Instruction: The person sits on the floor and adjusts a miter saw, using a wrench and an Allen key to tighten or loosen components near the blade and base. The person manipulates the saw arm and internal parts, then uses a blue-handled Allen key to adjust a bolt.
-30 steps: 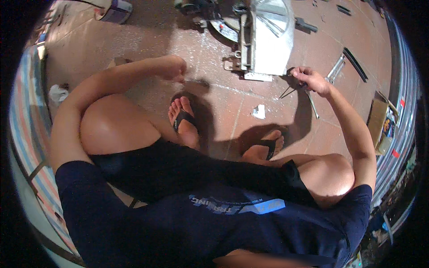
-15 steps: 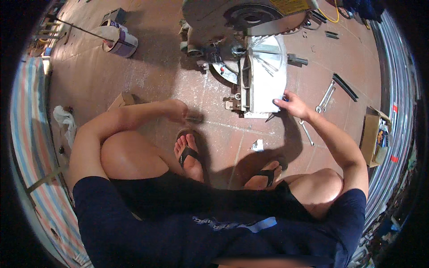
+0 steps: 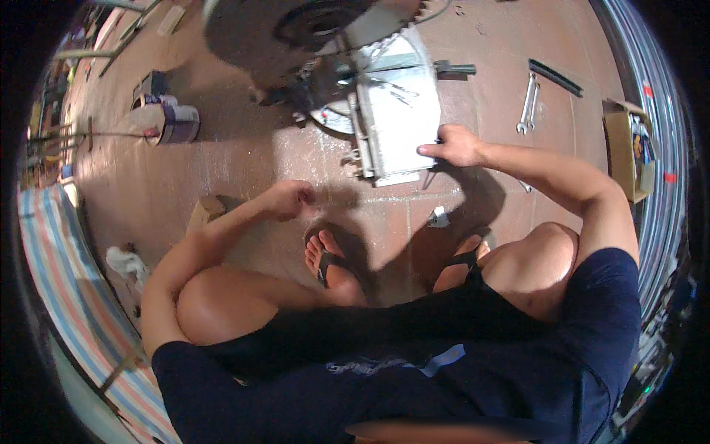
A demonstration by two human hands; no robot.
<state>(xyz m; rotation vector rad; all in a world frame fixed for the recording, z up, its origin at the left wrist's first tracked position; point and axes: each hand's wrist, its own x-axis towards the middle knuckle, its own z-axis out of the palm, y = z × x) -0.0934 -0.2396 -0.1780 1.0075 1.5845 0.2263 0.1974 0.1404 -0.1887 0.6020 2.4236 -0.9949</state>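
In front of me stands a circular chop saw with a large toothed blade raised over its base. A bright pale metal plate, with a ribbed fence along its left side, sticks out toward me. My right hand grips the plate's right edge near its front corner, thumb on top; the other fingers are partly hidden. My left hand hangs above the floor left of the saw, touching nothing around it. Its fingers are curled in and slightly blurred; what they may hold is hidden.
Two wrenches and a dark bar lie on the tiled floor to the right, near an open cardboard box. A white-and-purple bucket stands at the left. A white scrap lies between the saw and my feet.
The view has shifted, so the saw appears further left and higher. My right hand keeps its hold on the plate. My left hand stays over the floor, its fingers now showing more.
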